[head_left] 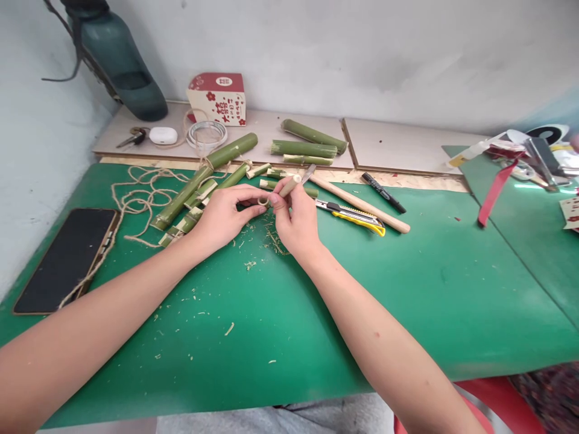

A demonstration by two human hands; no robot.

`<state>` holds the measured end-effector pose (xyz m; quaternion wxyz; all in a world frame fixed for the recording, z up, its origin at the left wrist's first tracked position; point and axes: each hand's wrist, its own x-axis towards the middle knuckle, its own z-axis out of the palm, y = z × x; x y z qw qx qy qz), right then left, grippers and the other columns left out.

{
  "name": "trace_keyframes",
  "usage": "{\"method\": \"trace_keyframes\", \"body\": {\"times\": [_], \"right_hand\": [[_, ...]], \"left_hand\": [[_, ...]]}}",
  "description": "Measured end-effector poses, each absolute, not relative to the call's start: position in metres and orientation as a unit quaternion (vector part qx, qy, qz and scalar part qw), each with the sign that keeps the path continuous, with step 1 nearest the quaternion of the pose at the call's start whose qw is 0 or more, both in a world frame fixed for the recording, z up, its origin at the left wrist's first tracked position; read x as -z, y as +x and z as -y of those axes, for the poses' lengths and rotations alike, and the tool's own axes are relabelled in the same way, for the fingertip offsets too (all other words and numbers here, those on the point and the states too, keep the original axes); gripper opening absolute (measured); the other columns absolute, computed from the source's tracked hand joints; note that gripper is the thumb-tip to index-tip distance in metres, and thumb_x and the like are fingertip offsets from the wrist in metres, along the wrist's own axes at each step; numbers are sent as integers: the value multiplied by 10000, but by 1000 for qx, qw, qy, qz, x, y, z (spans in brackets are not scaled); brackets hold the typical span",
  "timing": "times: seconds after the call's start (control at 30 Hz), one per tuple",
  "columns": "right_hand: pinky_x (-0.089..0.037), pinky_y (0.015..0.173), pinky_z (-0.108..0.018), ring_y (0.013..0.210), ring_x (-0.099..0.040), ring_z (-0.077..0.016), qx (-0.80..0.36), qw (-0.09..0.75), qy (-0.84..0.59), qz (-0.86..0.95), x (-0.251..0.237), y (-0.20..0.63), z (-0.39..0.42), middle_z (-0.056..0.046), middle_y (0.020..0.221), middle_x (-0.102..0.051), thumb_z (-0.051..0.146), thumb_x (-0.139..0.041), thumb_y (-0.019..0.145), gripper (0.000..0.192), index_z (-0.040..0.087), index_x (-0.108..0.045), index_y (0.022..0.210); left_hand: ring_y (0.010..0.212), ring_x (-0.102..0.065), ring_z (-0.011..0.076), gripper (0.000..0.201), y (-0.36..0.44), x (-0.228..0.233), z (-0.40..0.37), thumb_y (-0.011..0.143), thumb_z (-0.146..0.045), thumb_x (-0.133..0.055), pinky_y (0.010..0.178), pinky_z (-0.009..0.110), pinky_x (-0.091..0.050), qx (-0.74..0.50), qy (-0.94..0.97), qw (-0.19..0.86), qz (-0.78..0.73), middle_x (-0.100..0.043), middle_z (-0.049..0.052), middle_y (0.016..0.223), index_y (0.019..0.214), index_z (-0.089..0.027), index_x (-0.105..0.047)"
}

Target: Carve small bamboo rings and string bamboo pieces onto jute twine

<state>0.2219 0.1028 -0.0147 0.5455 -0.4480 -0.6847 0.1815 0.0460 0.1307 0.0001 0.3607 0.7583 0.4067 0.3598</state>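
Bamboo ring [263,201] pinched by left hand [225,215] | right hand [296,220] grips stick [289,185] beside it

You see a bright, even picture with soft light and only faint shadows on the green surface [407,289]. The middle looks sharp. The edges bend outward, and the far right corner turns blurry.

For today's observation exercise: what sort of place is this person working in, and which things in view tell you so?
Probably a home or hobby craft bench. A green mat strewn with shavings covers the table; cut bamboo pieces lie tied with twine; a yellow utility knife sits nearby. The left hand and right hand hold a small bamboo stick.
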Motion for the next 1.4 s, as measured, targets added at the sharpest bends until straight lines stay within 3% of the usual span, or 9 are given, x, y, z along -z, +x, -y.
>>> {"method": "trace_keyframes", "body": {"times": [0.2,0.47,1.0,1.2,1.4], "right_hand": [[-486,694,-326,723,-555,-151,-155,574,-450,667,14,223,-102,-10,878,-599,333,-511,1059,143,258,-502,938],[-509,653,-320,676,-555,-145,-207,583,-451,643,19,223,-103,1,870,-595,449,-520,1062,195,270,-520,985],[-561,774,-362,809,-602,-170,-189,563,-444,671,18,222,-103,-20,917,-616,425,-492,1071,195,268,-502,956],[-564,731,-336,777,-616,-157,-189,562,-461,660,20,223,-103,-25,955,-637,442,-510,1057,205,264,-505,955],[-552,644,-308,677,-632,-143,-258,552,-506,611,22,225,-102,-5,860,-660,438,-547,1035,172,268,-529,1022]], "left_hand": [[859,-690,202,237,46,-1,-131,903,-292,-744,802,352,-571,-353,758,356,-418,-794,27,1021,1122,-270,-831],[864,-703,210,244,44,1,-131,898,-291,-745,804,359,-580,-352,760,346,-422,-802,28,1039,1126,-279,-831],[822,-671,201,227,45,2,-131,879,-274,-750,799,374,-558,-359,754,356,-419,-764,25,961,1090,-272,-834],[814,-659,187,252,44,1,-131,877,-278,-755,796,349,-554,-359,755,358,-417,-753,29,932,1114,-244,-834],[796,-662,183,244,44,3,-132,868,-274,-771,781,346,-548,-362,755,352,-419,-754,31,925,1099,-230,-832]]}}
